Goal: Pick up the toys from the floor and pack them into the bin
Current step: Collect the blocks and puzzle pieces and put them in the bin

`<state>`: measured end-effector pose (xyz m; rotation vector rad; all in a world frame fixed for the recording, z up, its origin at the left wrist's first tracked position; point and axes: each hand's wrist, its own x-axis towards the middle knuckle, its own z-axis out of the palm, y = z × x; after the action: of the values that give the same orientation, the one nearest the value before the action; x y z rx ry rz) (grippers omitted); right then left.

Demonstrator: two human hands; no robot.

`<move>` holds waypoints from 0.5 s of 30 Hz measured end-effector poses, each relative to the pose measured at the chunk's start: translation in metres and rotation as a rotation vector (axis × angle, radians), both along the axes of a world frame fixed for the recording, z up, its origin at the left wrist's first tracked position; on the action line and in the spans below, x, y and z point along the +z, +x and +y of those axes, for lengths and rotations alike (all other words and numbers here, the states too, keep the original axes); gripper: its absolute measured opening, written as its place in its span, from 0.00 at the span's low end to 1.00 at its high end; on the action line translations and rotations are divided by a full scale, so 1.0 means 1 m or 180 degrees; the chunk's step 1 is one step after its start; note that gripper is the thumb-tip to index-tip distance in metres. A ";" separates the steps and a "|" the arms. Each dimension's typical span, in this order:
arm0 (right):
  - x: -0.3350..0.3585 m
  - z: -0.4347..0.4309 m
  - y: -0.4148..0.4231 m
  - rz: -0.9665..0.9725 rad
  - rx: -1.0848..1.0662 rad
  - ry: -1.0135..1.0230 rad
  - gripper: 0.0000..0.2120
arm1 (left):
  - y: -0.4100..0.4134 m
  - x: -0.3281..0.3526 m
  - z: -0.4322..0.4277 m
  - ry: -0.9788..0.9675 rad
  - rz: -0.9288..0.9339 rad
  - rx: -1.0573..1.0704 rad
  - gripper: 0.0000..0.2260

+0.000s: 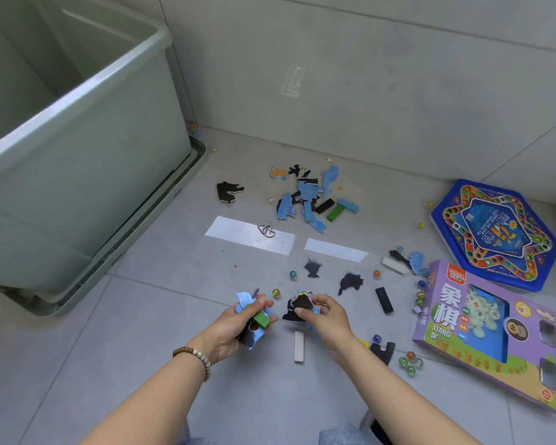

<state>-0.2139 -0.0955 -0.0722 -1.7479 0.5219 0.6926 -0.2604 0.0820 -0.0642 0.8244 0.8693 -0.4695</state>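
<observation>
1. Flat puzzle pieces [305, 197], blue-faced and black-backed, strewn over the grey tiled floor [161, 316] among marbles [410, 362].
2. Clutched in the left hand [238, 322]: a green block [261, 319] plus several pieces.
3. Pinched in the right hand [325, 313]: one black piece [302, 302].
4. Far left: open grey bin [87, 78], bare tile between it and the hands.
5. Hemming the right side: purple game box [488, 332], blue hexagonal board [495, 232].

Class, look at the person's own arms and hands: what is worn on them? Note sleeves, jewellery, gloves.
No sleeves are in view on either arm. The left hand has a bracelet at its wrist: round brown beads with a few pale speckled ones. The right hand shows no bracelet, watch or glove.
</observation>
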 end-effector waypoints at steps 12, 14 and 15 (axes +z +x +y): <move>0.190 0.139 0.077 -0.0157 0.0806 0.1251 0.09 | 0.045 0.200 0.159 0.1210 -0.1029 0.0381 0.13; 0.226 0.197 0.087 -0.0245 0.1208 0.1456 0.07 | 0.047 0.243 0.207 0.1403 -0.1131 0.0647 0.13; 0.245 0.228 0.091 -0.0321 0.1398 0.1553 0.07 | 0.048 0.261 0.231 0.1583 -0.1173 0.0721 0.13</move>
<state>-0.1225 0.1327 0.1731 -1.4265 -0.1105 0.9411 -0.2123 0.3129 0.1967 1.2047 0.7288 0.1096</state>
